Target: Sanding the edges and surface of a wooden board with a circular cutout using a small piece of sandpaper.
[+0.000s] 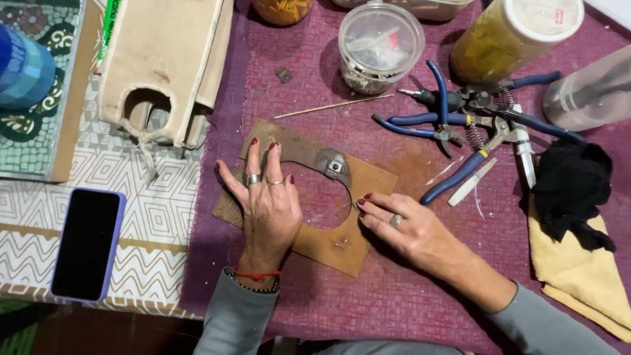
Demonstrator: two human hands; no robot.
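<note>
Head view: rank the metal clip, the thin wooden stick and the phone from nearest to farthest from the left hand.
From the left hand:
1. Metal clip, just right of the fingers, on the brown board.
2. Thin wooden stick, above on the purple cloth.
3. Phone, far left.

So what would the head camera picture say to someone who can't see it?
Two hands press on a flat brown board with a round hole, lying on a purple cloth: the left hand lies flat on it, and the right hand touches the hole's edge. Blue-handled pliers, plastic jars and a phone sit nearby.
</note>
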